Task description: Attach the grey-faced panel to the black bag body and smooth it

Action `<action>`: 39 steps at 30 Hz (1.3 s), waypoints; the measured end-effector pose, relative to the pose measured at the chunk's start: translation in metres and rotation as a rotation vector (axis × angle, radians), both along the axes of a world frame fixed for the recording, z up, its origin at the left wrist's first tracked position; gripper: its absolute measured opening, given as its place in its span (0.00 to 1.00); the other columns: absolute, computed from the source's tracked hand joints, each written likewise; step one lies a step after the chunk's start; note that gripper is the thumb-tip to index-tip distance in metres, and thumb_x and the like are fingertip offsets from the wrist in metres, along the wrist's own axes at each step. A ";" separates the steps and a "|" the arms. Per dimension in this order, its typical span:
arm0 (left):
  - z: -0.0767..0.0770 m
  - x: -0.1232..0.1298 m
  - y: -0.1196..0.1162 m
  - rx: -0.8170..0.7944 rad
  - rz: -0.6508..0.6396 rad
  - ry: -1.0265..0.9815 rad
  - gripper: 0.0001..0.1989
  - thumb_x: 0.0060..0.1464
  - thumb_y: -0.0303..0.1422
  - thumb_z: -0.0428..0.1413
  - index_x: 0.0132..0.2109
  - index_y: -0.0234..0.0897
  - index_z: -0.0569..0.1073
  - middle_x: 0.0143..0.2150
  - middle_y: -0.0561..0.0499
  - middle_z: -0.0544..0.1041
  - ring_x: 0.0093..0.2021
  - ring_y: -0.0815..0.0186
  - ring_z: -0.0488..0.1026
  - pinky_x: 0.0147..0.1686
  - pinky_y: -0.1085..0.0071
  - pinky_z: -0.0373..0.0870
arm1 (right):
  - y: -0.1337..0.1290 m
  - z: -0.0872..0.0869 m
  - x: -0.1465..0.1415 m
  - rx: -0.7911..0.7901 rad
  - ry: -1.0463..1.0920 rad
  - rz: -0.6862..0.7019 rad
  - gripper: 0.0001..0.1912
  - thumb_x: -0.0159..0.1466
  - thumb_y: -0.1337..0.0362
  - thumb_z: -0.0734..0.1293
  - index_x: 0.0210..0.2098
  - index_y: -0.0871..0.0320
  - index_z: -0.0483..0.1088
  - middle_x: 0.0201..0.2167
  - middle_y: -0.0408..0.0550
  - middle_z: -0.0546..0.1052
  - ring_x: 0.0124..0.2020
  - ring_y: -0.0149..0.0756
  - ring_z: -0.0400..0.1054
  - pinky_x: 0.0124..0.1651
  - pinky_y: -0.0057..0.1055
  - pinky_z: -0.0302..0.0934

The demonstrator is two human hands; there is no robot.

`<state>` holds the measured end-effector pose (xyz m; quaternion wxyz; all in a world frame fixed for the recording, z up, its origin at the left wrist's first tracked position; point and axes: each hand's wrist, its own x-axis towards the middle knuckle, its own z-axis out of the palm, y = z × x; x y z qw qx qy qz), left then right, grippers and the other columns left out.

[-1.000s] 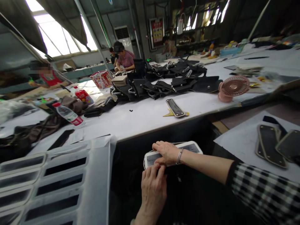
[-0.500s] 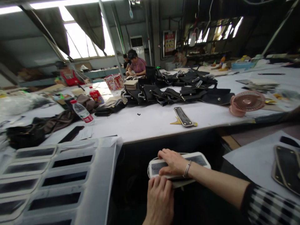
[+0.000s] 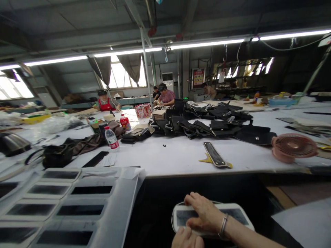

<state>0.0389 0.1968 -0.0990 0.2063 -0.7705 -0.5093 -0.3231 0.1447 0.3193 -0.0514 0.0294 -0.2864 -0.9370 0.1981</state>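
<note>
Low in the view is a white panel (image 3: 234, 206) with rounded corners and a dark rectangular middle. A thin cord or thread loops around its left end. My right hand (image 3: 207, 213), with a bracelet at the wrist, lies across its top; the fingers bend toward its far edge and the thumb presses on its face. My left hand (image 3: 187, 238) is at the near edge with fingers curled against it, mostly cut off by the bottom of the picture. Similar white-framed panels (image 3: 49, 189) lie in rows on a sheet at the left.
Across the white table (image 3: 160, 160) spreads a pile of black bag pieces (image 3: 199, 127). A dark strip (image 3: 215, 155) rests on a yellow piece near the edge. A pink fan (image 3: 293, 146) stands at right, a water bottle (image 3: 111, 139) at left. Several people sit farther back.
My view has tilted up and turned left, so hands and panel appear lower and farther right. Both hands keep about the same hold on the panel.
</note>
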 end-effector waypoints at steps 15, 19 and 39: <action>0.054 -0.050 -0.040 -0.622 0.082 0.166 0.04 0.59 0.30 0.56 0.40 0.42 0.68 0.38 0.53 0.73 0.38 0.61 0.68 0.36 0.63 0.60 | 0.007 0.001 0.007 -0.050 0.020 0.082 0.21 0.59 0.55 0.73 0.48 0.56 0.67 0.43 0.48 0.69 0.45 0.43 0.64 0.49 0.37 0.61; 0.058 -0.066 -0.044 -0.672 0.085 -0.165 0.08 0.58 0.30 0.57 0.45 0.46 0.72 0.48 0.51 0.74 0.45 0.60 0.69 0.45 0.61 0.62 | 0.008 0.000 0.009 -0.038 0.036 0.086 0.21 0.59 0.54 0.74 0.47 0.55 0.68 0.42 0.48 0.69 0.44 0.43 0.64 0.47 0.38 0.61; -0.063 -0.030 0.008 -0.956 -0.287 -2.288 0.37 0.58 0.60 0.46 0.61 0.35 0.70 0.56 0.42 0.76 0.59 0.52 0.68 0.61 0.58 0.58 | -0.001 -0.006 0.014 -0.044 0.124 0.076 0.24 0.62 0.60 0.71 0.55 0.51 0.63 0.49 0.50 0.68 0.49 0.46 0.64 0.52 0.43 0.59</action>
